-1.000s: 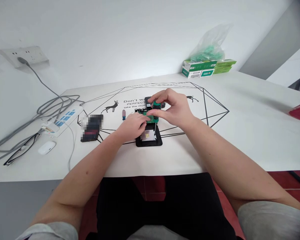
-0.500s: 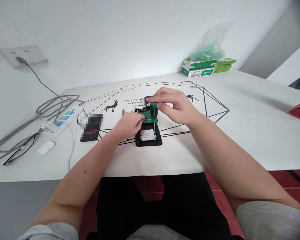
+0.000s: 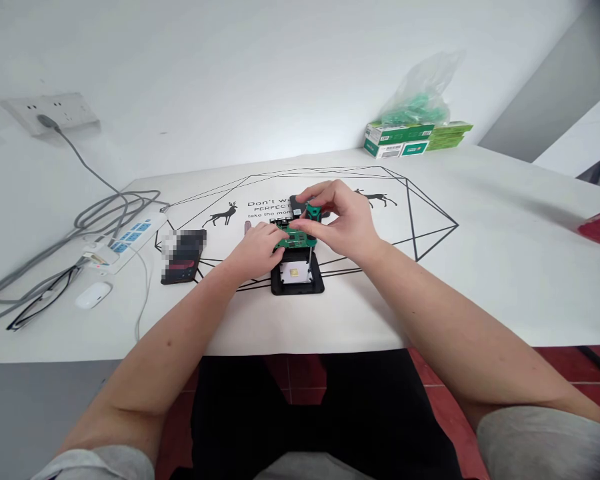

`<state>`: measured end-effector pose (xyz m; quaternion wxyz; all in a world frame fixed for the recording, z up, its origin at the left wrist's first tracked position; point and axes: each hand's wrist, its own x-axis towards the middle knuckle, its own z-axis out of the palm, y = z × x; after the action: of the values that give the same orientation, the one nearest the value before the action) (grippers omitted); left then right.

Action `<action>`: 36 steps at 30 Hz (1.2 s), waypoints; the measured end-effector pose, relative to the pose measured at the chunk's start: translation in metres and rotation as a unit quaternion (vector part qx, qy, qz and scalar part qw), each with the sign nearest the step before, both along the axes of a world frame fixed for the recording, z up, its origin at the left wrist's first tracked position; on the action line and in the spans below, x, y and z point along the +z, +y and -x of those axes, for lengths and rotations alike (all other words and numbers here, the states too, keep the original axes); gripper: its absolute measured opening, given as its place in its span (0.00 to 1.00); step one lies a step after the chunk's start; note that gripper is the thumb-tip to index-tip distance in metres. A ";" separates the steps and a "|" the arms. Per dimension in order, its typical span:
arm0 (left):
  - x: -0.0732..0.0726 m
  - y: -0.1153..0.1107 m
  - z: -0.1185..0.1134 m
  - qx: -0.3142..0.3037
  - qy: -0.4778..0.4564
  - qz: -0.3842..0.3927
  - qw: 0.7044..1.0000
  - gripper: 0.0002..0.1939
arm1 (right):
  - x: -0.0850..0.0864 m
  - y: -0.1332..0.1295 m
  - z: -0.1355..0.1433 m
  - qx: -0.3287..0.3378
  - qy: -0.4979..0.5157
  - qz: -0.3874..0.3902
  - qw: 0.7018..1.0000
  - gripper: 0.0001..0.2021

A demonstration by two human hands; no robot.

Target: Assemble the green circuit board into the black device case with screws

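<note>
screwdriver (image 3: 311,215): upright at frame centre, clamped in right hand (image 3: 347,223) fingers
circuit board (image 3: 294,237): directly beneath, left hand (image 3: 257,248) fingers pinching its left edge

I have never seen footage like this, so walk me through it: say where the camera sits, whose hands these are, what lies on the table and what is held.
The camera sits on a person's head and looks down at their own bare arms. The left hand steadies a green circuit board above a black housing. The right hand has its grip on a green-handled screwdriver standing on the board. On the white table also lie a power strip, a white mouse, a small dark device and, at the back, green boxes.
</note>
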<state>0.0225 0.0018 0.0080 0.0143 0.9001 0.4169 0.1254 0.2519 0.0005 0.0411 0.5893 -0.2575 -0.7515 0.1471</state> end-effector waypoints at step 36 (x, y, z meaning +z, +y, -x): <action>0.005 -0.007 -0.003 -0.050 -0.009 0.009 0.999 0.14 | 0.004 0.001 -0.004 0.056 -0.070 -0.061 0.994 0.10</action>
<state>0.0260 -0.0053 0.0129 0.0326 0.9184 0.3727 0.1283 0.2560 0.0016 0.0454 0.5405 -0.1888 -0.8117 0.1152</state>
